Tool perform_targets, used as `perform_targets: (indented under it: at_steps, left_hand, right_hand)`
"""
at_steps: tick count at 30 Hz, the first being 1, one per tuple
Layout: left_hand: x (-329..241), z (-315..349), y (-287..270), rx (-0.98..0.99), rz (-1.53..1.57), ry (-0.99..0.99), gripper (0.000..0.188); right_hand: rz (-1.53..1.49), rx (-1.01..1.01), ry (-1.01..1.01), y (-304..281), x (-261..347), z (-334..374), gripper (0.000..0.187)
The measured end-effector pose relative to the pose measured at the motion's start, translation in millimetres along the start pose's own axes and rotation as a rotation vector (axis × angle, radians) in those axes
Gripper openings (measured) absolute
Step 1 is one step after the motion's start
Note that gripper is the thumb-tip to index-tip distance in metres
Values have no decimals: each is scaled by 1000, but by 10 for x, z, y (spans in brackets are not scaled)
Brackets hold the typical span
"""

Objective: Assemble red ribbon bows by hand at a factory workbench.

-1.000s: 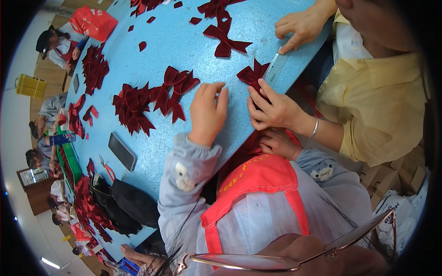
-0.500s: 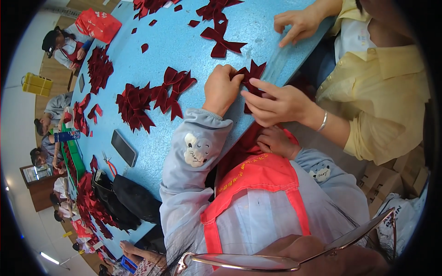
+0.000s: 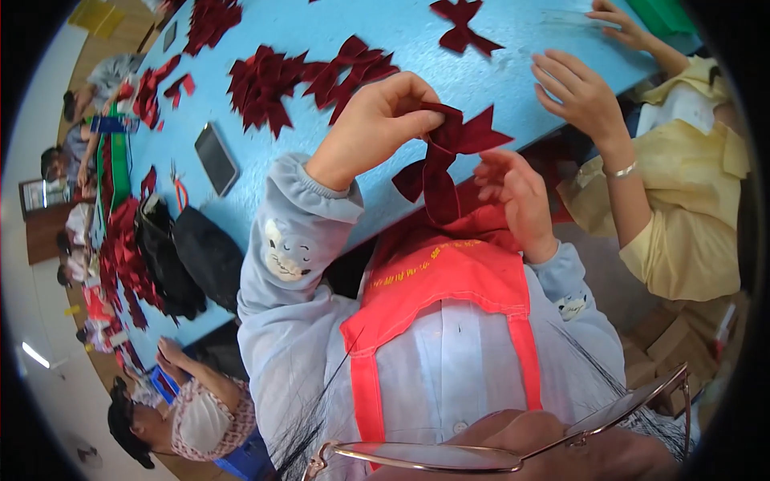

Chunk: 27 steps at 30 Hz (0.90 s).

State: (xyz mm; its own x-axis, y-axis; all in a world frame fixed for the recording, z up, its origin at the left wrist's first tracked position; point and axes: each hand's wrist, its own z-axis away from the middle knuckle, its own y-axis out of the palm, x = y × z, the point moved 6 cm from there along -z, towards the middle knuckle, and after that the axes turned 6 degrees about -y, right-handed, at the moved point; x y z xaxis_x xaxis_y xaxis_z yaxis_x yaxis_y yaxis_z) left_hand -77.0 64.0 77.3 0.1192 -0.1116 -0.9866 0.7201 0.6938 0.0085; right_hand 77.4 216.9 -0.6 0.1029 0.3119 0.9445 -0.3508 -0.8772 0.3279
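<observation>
My left hand (image 3: 377, 128) pinches one side of a dark red velvet bow (image 3: 439, 168) between thumb and fingers. The bow hangs in front of my red apron (image 3: 449, 280), with its loops and pointed tails spread. Close by on its right, my right hand (image 3: 520, 196) is raised, its fingers slightly bent and apart, with nothing visible in them. Beyond my left hand, a heap of similar bows (image 3: 265, 88) lies on the blue table (image 3: 297, 172), with looser bows (image 3: 345, 72) beside it.
To my right, a co-worker's hand (image 3: 581, 96) hovers by the table edge. Another bow (image 3: 464, 28) lies farther off. On the left are a phone (image 3: 215, 159), a black bag (image 3: 210, 252), a green tray (image 3: 118, 172) and more red pieces. Cardboard boxes (image 3: 674, 349) stand at lower right.
The bow has come off the table edge toward me in my left hand. My right hand has risen from my lap. The co-worker's hand has drawn away from the bow. The view has shifted.
</observation>
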Motion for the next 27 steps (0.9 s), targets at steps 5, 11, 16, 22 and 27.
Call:
perform_targets:
  at_steps: [5,11,16,22,27]
  left_hand:
    - [218,170,19,174,-298,-155,16]
    - [570,375,-391,-238,79,-303,27]
    - [668,670,-344,-38,276,-331,34]
    - [488,685,-150,170,68,-305,30]
    - [552,798,-71,35,239,-393,25]
  right_hand:
    - [-389,145,458,420,-281,-106,17]
    - [-390,132,357,594,-405,-219,11]
    - [-313,81,300,666,-365,-258,9]
    - [-78,173,298,842,-230,-176,12]
    - [41,380,486,884,-191,-83,15]
